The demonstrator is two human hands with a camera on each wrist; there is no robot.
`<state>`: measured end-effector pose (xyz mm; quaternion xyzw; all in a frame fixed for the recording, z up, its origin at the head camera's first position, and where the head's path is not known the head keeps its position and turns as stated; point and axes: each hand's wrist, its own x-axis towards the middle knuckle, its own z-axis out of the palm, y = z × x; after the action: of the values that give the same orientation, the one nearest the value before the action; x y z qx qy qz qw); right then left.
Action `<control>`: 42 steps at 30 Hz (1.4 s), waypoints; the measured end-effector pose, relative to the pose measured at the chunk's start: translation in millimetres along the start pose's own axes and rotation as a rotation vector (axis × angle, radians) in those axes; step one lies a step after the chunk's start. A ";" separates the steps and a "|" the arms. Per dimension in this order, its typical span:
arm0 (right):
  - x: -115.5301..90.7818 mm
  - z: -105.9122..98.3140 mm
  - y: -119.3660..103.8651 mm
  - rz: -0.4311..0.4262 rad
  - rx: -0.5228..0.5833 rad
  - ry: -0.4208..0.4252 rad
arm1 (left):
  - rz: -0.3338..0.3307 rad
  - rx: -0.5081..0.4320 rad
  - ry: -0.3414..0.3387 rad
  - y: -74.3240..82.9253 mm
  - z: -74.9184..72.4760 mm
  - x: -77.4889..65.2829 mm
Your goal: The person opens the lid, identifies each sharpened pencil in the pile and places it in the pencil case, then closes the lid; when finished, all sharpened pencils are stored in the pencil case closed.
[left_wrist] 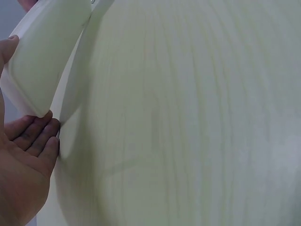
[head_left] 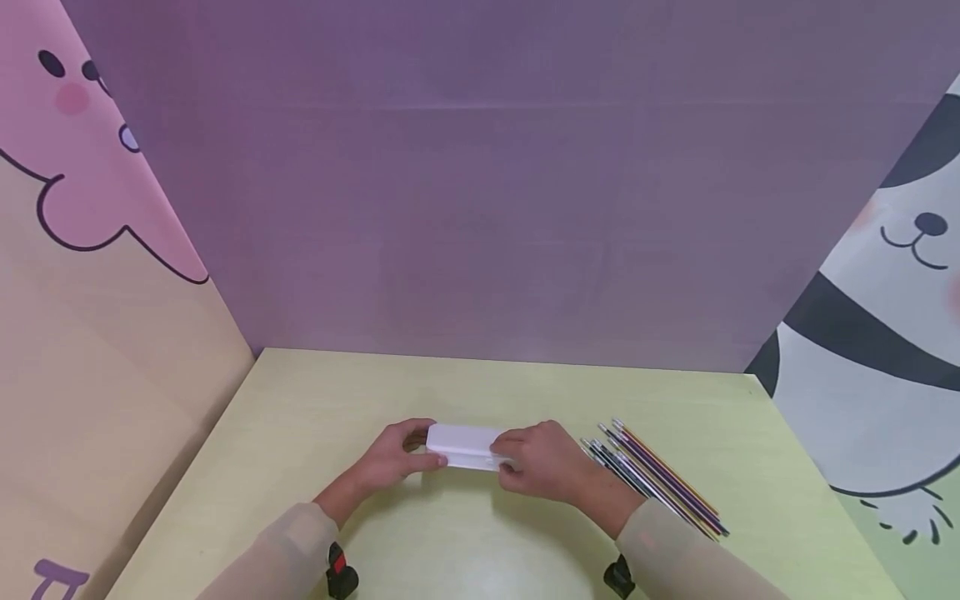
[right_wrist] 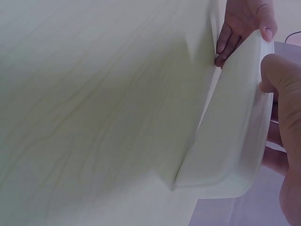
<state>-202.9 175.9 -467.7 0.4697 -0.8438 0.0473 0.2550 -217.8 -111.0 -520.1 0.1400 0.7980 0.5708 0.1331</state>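
Observation:
Both hands hold a white pencil case (head_left: 463, 440), a long box with rounded corners, over the middle of the table. My left hand (head_left: 386, 454) grips its left end, thumb at the near edge and fingers behind. At the right end, my right hand (head_left: 543, 462) has its thumb on the near side and its fingers over the top. The right wrist view shows the case (right_wrist: 225, 127) tilted, one long edge close to the tabletop, with the right thumb (right_wrist: 277, 75) pressed at its rim. The inside of the case is hidden.
Several pencils (head_left: 660, 479) lie in a loose bundle on the pale wooden table (head_left: 300, 400), right of the right hand and partly behind that forearm. A purple panel (head_left: 510, 208) rises along the table's far edge, with cartoon-printed walls on both sides.

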 end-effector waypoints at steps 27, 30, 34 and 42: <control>-23.5 -2.0 18.2 0.142 0.259 0.067 | 0.026 -0.059 -0.018 -5.7 -3.3 -2.2; -34.7 -7.8 24.4 0.204 0.319 0.082 | 0.037 -0.073 -0.008 -7.0 -2.9 -2.4; -52.9 -15.2 34.2 0.260 0.385 0.107 | 0.041 -0.100 0.007 -8.5 -2.1 -2.7; -79.6 -17.9 48.3 0.357 0.511 0.100 | 0.052 -0.104 0.012 -7.3 -2.7 -3.4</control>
<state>-201.3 269.6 -482.2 0.3602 -0.8602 0.3249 0.1576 -216.2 -116.9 -526.0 0.1504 0.7640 0.6158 0.1206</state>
